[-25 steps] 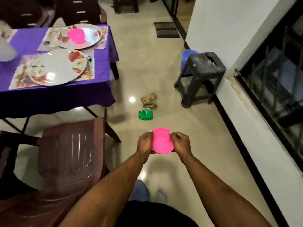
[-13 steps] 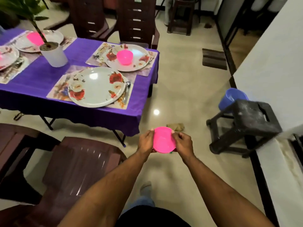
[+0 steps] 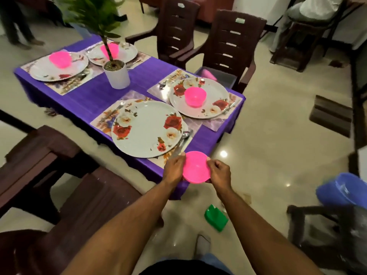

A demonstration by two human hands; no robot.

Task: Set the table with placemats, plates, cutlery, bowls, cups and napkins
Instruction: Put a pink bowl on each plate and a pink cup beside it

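both forearms reach forward from the bottom of the view and converge at the near corner of the table (image 3: 206, 141). the left hand (image 3: 173, 169) and the right hand (image 3: 219, 172) hold one pink bowl (image 3: 196, 167) between them, each gripping an opposite side of its rim. fingers on both hands are curled round the rim, knuckles up, thumbs on the near side. the bowl is tilted so its hollow faces the camera. it is in the air at the table's near edge, just beside the nearest plate (image 3: 147, 129) and not resting on it.

the nearest plate is flowered, sits on a placemat (image 3: 103, 120), and carries no bowl. cutlery (image 3: 183, 138) lies along its right side, close to the left hand. the second plate (image 3: 199, 97), further right, has a pink bowl on it. two far plates (image 3: 57, 67) also carry pink bowls.

a potted plant (image 3: 117, 73) in a white pot stands mid-table on the purple cloth. brown chairs (image 3: 230, 46) stand behind the table. a green object (image 3: 216, 217) lies on the floor below the right forearm; what it is cannot be told.
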